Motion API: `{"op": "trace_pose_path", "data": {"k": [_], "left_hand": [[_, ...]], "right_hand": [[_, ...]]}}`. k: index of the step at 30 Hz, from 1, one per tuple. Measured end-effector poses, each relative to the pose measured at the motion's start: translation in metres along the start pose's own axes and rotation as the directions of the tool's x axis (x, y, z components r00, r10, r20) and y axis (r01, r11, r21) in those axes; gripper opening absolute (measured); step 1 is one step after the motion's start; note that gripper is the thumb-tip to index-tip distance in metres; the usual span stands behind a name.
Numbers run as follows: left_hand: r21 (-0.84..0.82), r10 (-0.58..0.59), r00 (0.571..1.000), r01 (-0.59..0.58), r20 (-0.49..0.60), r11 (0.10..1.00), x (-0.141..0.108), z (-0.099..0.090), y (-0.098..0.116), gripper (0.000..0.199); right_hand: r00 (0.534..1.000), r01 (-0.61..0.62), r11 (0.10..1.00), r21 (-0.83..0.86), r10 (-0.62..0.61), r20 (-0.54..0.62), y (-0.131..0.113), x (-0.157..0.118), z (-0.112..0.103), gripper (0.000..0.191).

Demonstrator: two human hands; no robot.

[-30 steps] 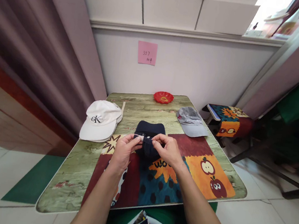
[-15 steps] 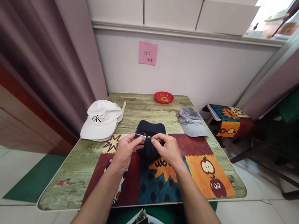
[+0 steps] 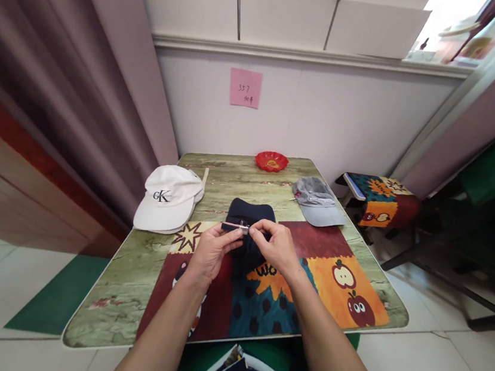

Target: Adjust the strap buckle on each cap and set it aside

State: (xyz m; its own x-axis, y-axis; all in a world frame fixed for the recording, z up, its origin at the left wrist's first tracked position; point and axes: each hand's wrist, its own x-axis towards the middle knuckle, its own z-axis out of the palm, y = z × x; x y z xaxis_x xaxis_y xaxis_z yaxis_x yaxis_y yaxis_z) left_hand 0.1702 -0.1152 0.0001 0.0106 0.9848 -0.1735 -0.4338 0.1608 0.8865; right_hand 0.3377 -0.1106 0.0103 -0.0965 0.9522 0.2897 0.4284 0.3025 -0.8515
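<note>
In the middle of the table lies a navy baseball cap (image 3: 251,211), its back strap (image 3: 228,227) raised between my hands. My left hand (image 3: 211,252) pinches the strap from the left, with the thumb near a small silver buckle (image 3: 244,230). From the right, my right hand (image 3: 279,243) has thumb and forefinger closed on the strap beside that buckle. The fingertips partly cover the strap, so how it runs through the buckle is hard to make out. Much of the cap's crown sits behind the hands.
A white cap (image 3: 167,197) rests at the table's left edge and a grey cap (image 3: 318,201) at the right. Near the wall stands a red scalloped dish (image 3: 271,161). A colourful mat (image 3: 214,308) covers the table's front part. A low bench (image 3: 381,196) stands beyond the right side.
The strap's end now shows broader and sticks out leftward over my left fingers, with the buckle shifted slightly right. Both hands have stayed in nearly the same place.
</note>
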Motion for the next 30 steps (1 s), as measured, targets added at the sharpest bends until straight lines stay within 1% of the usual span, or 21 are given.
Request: {"op": "trace_pose_path", "data": {"k": [5, 9, 12, 14, 15, 17, 18, 19, 20, 22, 23, 25, 26, 30], "left_hand": [[0.015, -0.016, 1.0, 0.016, 0.007, 1.0, 0.001, 0.002, -0.001, 0.031], [0.072, -0.009, 1.0, 0.007, 0.019, 0.997, 0.0, 0.001, -0.001, 0.031], [0.153, 0.007, 0.999, -0.014, 0.046, 0.988, 0.0, -0.001, 0.001, 0.033], [0.249, 0.056, 0.997, -0.069, 0.056, 0.966, 0.0, -0.003, 0.005, 0.034], [0.313, 0.109, 0.993, -0.121, 0.055, 0.942, 0.0, -0.003, 0.008, 0.033], [0.462, 0.229, 0.971, -0.237, 0.073, 0.855, 0.001, -0.003, 0.017, 0.035], [0.53, 0.263, 0.959, -0.28, 0.109, 0.801, 0.002, -0.003, 0.022, 0.038], [0.584, 0.258, 0.952, -0.305, 0.166, 0.752, 0.003, -0.002, 0.027, 0.042], [0.624, 0.211, 0.948, -0.315, 0.238, 0.715, 0.005, -0.001, 0.032, 0.045], [0.677, 0.064, 0.927, -0.315, 0.369, 0.665, 0.009, 0.001, 0.04, 0.045], [0.696, 0.004, 0.913, -0.313, 0.407, 0.647, 0.012, 0.001, 0.042, 0.042], [0.716, -0.058, 0.902, -0.299, 0.428, 0.631, 0.017, -0.001, 0.045, 0.036], [0.712, -0.069, 0.904, -0.284, 0.422, 0.642, 0.02, -0.003, 0.046, 0.034], [0.653, -0.151, 0.904, -0.165, 0.399, 0.739, 0.031, -0.016, 0.051, 0.032]], "right_hand": [[0.998, -0.049, 0.997, 0.057, 0.046, 0.05, 0.001, -0.001, 0.0, 0.024], [0.999, -0.028, 0.994, 0.103, 0.025, 0.025, 0.002, 0.0, 0.002, 0.018], [1.0, -0.013, 0.996, 0.093, 0.012, 0.008, 0.003, 0.0, 0.002, 0.015], [1.0, -0.021, 0.997, 0.079, 0.021, 0.001, 0.003, 0.0, 0.001, 0.015], [1.0, -0.027, 0.997, 0.071, 0.027, -0.001, 0.004, 0.0, 0.0, 0.016], [0.999, -0.033, 0.998, 0.061, 0.033, 0.005, 0.003, 0.0, -0.001, 0.017], [0.999, -0.03, 0.998, 0.061, 0.029, 0.015, 0.003, 0.0, -0.001, 0.018], [0.999, -0.021, 0.998, 0.063, 0.02, 0.028, 0.003, 0.001, -0.001, 0.018], [0.999, -0.011, 0.998, 0.067, 0.008, 0.039, 0.003, 0.001, -0.001, 0.018], [0.998, 0.007, 0.998, 0.061, -0.01, 0.057, 0.004, 0.001, -0.001, 0.019], [0.998, 0.011, 0.999, 0.049, -0.014, 0.068, 0.004, 0.001, -0.002, 0.018], [0.995, 0.004, 1.0, 0.021, -0.006, 0.104, 0.007, 0.001, -0.006, 0.019], [0.992, -0.005, 1.0, 0.012, 0.003, 0.125, 0.008, 0.002, -0.009, 0.02], [0.975, -0.031, 0.999, 0.033, 0.023, 0.223, 0.017, 0.005, -0.028, 0.022]]}}
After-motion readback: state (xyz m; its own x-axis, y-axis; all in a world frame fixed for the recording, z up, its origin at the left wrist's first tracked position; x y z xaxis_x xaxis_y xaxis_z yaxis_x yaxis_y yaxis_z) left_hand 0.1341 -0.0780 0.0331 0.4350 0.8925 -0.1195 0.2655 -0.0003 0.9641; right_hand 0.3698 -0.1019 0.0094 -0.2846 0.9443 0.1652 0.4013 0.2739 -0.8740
